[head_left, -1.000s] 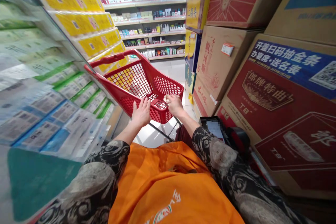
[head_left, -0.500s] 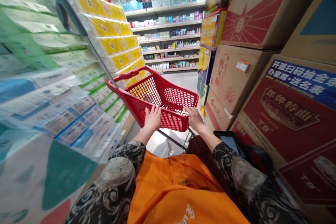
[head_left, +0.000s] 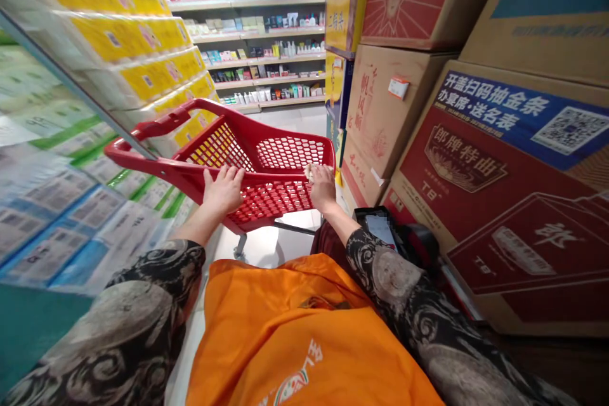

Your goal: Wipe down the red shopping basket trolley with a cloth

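Observation:
A red plastic shopping cart [head_left: 276, 198] with a perforated basket stands in front of me, turned sideways. My left hand [head_left: 223, 190] grips its near rim, with the fingertips over the edge and the thumb set apart. At the cart's right end, my right hand [head_left: 323, 187] is closed round a crumpled pale cloth [head_left: 309, 172], held against the rim. Most of that cloth is hidden by the fingers. The raised handle end of the cart points left.
Yellow-wrapped packs [head_left: 128, 38] and green-and-white packs [head_left: 114, 165] are stacked on the left. Large cartons [head_left: 476, 184] rise on the right, with a dark box [head_left: 378, 228] low beside them. Product shelves [head_left: 266, 32] span the back. A grey pole [head_left: 80, 85] slants across the left side.
The view has tilted down and swung right. The cart and both hands now appear farther left in the picture. Both hands stay at the rim, and the right still holds the cloth.

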A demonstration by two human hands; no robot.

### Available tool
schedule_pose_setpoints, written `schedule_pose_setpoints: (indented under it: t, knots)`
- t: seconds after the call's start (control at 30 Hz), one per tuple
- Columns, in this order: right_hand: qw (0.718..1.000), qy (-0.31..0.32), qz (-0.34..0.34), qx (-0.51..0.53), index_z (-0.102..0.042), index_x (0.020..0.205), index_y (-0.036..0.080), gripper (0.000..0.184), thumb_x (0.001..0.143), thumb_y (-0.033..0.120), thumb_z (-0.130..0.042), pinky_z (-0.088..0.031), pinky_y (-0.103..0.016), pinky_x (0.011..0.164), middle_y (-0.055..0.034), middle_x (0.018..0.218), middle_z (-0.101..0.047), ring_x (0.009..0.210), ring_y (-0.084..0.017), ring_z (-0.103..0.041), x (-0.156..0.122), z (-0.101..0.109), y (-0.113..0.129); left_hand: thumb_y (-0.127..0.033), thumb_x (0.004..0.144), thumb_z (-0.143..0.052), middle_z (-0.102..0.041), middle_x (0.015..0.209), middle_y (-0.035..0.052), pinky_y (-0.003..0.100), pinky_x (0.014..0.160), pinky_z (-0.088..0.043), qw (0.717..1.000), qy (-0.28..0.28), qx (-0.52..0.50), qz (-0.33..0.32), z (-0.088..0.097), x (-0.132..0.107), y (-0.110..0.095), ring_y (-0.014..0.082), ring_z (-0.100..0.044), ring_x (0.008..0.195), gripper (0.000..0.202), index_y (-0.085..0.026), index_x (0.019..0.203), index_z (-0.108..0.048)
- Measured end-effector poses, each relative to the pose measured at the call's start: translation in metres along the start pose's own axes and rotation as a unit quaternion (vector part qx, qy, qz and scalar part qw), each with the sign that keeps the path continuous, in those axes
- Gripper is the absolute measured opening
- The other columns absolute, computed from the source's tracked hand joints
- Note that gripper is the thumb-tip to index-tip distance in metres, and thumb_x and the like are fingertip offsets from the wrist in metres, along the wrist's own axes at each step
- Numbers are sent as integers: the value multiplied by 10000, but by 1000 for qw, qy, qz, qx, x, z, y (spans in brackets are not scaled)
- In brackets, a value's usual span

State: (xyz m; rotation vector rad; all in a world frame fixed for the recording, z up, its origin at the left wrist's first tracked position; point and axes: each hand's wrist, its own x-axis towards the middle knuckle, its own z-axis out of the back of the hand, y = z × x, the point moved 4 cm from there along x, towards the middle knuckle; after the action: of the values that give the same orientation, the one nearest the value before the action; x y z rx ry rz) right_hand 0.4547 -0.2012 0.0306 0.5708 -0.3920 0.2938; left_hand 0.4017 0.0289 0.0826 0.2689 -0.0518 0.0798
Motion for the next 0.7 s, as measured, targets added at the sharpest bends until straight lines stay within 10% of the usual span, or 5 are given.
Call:
schedule_pose_setpoints:
  t: [0.23, 0.53, 0.7]
  knots:
    - [994, 3, 104, 42, -492, 1260, 73, 420, 855, 49, -383, -166, -418, 1128, -112, 1352, -465, 1310, -228, -291, 6, -31, 61, -311, 791, -412, -294, 1475, 141, 599, 1077, -71, 999, -38, -11, -6, 2, -14, -13, 300, -178, 1372, 679, -138, 1424, -235]
    - [997, -46, 58, 25, -471, 1283, 83, 433, 879, 59, -315, -147, -460, 1142, -126, 1371, -448, 1344, -219, -253, 5, -32, 44, -248, 779, -435, -200, 1507, 166, 587, 1086, 6, 995, -76, -9, 60, 4, -39, 25, 286, -84, 1399, 719, -67, 1429, -186]
    - [986, -25, 160, 31, -480, 1282, 104, 434, 861, 58, -381, -205, -433, 1129, -96, 1384, -444, 1341, -229, -268, 1, -50, 98, -217, 779, -407, -252, 1492, 151, 599, 1080, -32, 995, -87, 5, 56, 9, -45, 21, 283, -140, 1390, 672, -89, 1418, -241]
